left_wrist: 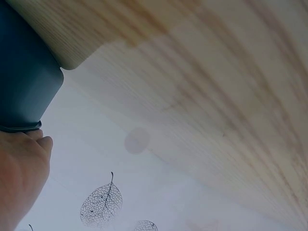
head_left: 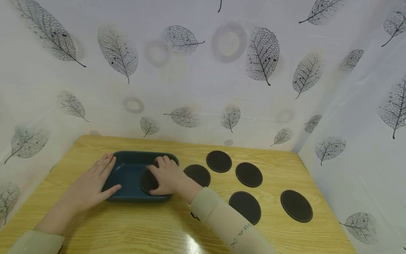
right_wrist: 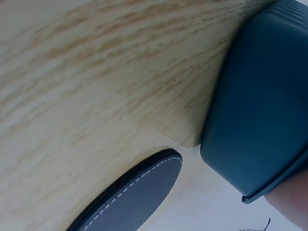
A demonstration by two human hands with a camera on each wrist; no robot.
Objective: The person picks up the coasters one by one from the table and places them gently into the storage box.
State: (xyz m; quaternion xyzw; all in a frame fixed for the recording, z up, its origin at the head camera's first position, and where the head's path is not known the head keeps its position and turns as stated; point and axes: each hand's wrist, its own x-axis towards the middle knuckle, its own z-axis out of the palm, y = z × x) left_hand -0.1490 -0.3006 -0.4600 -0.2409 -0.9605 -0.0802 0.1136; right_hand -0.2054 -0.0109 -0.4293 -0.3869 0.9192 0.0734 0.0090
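A dark blue rectangular tray [head_left: 127, 198] sits toward the left of the table. My left hand [head_left: 92, 185] lies at its left end, fingers straight along the rim and thumb stretched over the front corner. In the left wrist view, the tray's outer wall [left_wrist: 29, 77] rises beside that hand. My right hand [head_left: 168, 178] reaches over the right end of the tray, holding a round black coaster [head_left: 147, 181] inside it between thumb and fingers. The hand covers much of this coaster. Outside the tray, close to my right wrist, lies another black coaster [head_left: 197, 175], its stitched edge visible in the right wrist view.
Several more black coasters lie flat to the right, among them a far one [head_left: 219, 161], a near one [head_left: 245, 206] and a rightmost one [head_left: 296, 205]. My right sleeve partly overlaps the near one. A leaf-patterned curtain [head_left: 203, 88] borders the wooden table [head_left: 127, 233].
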